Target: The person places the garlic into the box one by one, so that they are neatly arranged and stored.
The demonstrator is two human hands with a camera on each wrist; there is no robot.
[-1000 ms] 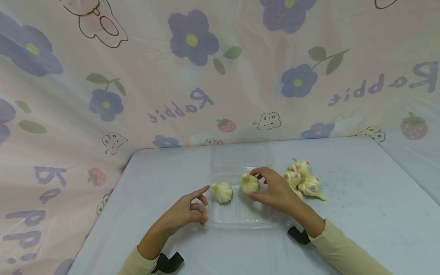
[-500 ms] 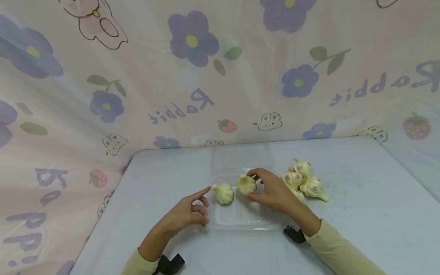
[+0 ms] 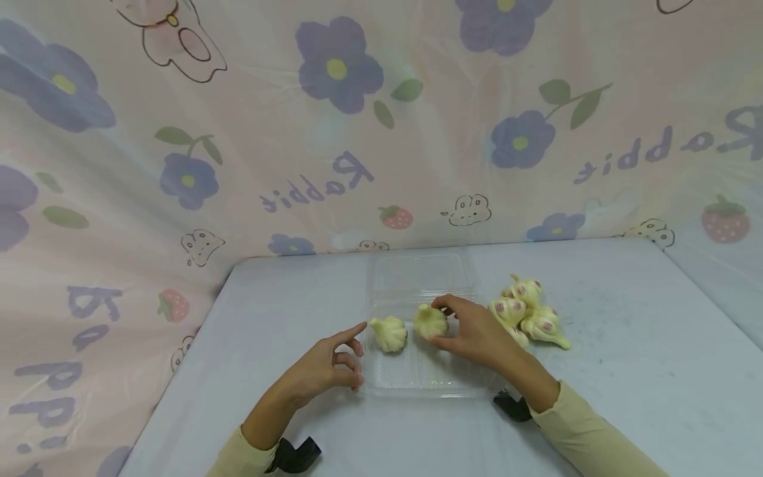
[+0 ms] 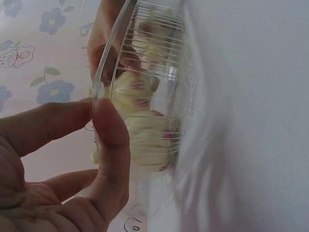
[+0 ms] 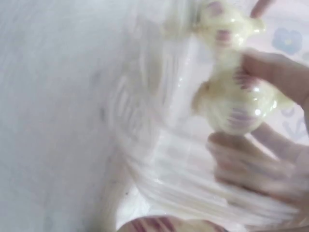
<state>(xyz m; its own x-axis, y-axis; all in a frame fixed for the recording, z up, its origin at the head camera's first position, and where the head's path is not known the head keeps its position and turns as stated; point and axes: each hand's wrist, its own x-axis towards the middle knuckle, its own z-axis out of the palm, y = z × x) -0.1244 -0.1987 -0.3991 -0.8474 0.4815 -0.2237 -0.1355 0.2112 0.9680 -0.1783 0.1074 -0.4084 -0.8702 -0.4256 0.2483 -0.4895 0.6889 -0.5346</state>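
Currently the left hand [image 3: 328, 368] pinches the plastic clamshell [image 3: 396, 379]; over it, the right hand [image 3: 477, 334] grips a garlic bulb [image 3: 429, 322].

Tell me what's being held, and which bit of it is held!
The right grip holds a garlic bulb by its round sides. The left grip touches the rim of the clear box; I can't tell whether it's pinching.
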